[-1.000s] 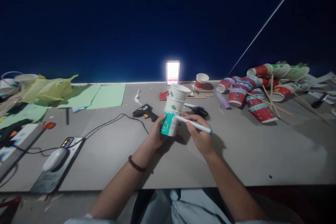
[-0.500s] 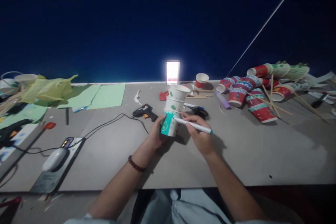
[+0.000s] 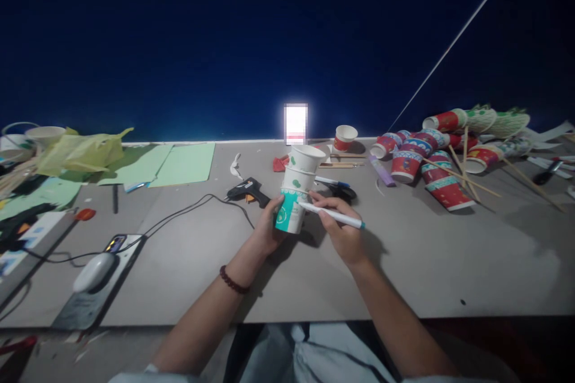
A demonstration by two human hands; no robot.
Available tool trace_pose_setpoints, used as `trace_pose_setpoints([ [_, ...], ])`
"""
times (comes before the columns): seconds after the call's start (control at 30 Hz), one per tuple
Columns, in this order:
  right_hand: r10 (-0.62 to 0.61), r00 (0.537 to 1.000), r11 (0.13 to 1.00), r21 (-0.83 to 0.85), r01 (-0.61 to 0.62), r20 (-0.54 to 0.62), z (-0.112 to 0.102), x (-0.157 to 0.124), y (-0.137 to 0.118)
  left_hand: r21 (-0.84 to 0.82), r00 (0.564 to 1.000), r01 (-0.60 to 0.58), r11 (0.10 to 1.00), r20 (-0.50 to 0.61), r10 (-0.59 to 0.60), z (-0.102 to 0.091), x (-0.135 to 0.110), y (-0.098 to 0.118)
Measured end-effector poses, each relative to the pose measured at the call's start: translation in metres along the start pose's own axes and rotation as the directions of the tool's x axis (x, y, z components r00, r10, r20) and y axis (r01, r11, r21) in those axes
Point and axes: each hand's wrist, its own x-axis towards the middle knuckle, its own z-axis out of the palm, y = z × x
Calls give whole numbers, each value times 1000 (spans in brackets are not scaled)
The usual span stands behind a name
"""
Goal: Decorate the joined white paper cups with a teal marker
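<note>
My left hand (image 3: 268, 228) is wrapped round the lower part of a stack of paper cups (image 3: 294, 191), holding it slightly tilted above the table. The bottom cup is teal and white; the upper ones are white with green marks. In my right hand (image 3: 344, 230) is a white marker pen (image 3: 335, 214) with a teal end. Its tip points left and meets the side of the teal cup, though I cannot tell whether it presses on it. The right fingertips lie close to the cup's right side.
Behind the hands lie a black glue gun (image 3: 248, 191), a red and white paper cup (image 3: 345, 137) and a purple tube (image 3: 381, 170). Stacked patterned cups (image 3: 408, 158) and sticks fill the right. Green paper (image 3: 186, 164), a phone (image 3: 92, 302) and a power strip (image 3: 33, 245) are left.
</note>
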Motion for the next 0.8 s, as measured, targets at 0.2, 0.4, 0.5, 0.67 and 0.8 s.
trace_pose_setpoints([
  [0.2,-9,999,1000,-15,8,-48,2,1,-5,25,1000,7,1000,-25,-6,2,-2,1],
  [0.4,-4,999,1000,6,4,-31,1,1,-3,20,999,13,1000,-29,-12,3,-3,1],
  [0.5,11,1000,1000,16,-11,-9,0,0,-1,7,1000,16,1000,-27,-16,2,-1,1],
  [0.67,18,999,1000,14,-17,-42,2,0,-4,20,1000,21,1000,-7,-21,2,-1,2],
  [0.8,5,999,1000,-6,-6,-54,3,1,-6,12,1000,27,1000,-9,-27,1,-2,2],
])
